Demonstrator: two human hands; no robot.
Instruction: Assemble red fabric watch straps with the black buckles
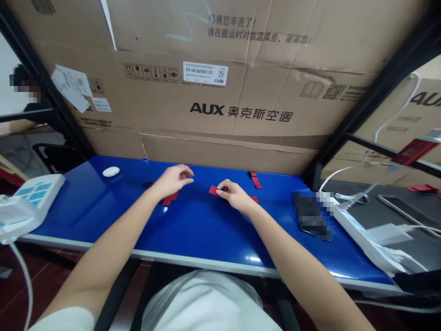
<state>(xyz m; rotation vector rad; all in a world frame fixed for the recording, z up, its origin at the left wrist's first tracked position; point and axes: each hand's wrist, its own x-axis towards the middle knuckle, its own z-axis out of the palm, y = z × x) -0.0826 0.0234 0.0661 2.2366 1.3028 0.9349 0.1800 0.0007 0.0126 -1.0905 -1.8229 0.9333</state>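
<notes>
The right hand (236, 196) pinches a red strip (212, 189) over the blue table (203, 232), nearer its far edge; the left hand (174, 179), fingers apart, is by red pieces (170, 200). It seems a handling step — the next move calls for steady pinch.
</notes>
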